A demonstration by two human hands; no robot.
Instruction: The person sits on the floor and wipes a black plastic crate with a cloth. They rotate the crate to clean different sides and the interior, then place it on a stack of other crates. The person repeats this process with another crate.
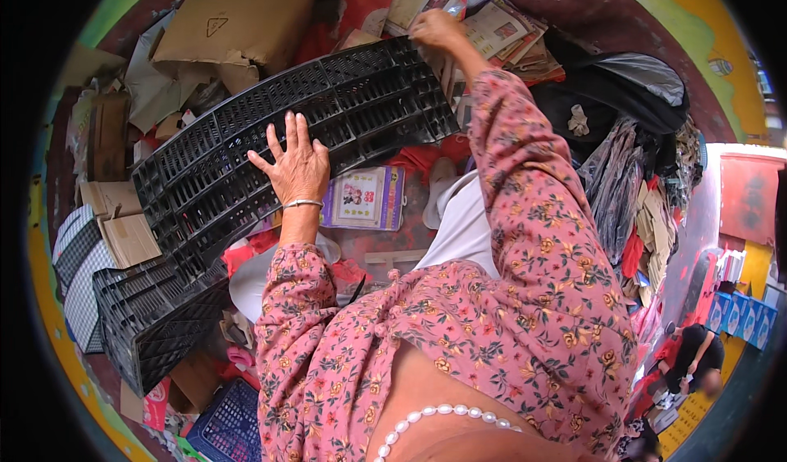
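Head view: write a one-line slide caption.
Left hand spread on a black slatted plastic panel, right hand at its far right corner, cardboard box beyond.

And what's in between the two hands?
In the head view, a stretch of black plastic rack. The left hand lies on it; the right hand is at its upper right corner.

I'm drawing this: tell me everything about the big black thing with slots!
The black panel looks like plastic, a long grid of bars and narrow slots. It slants across the view, its left end lower; the lens may add its curve. The left hand rests spread on it; the right hand is at its upper right corner, grip unclear.
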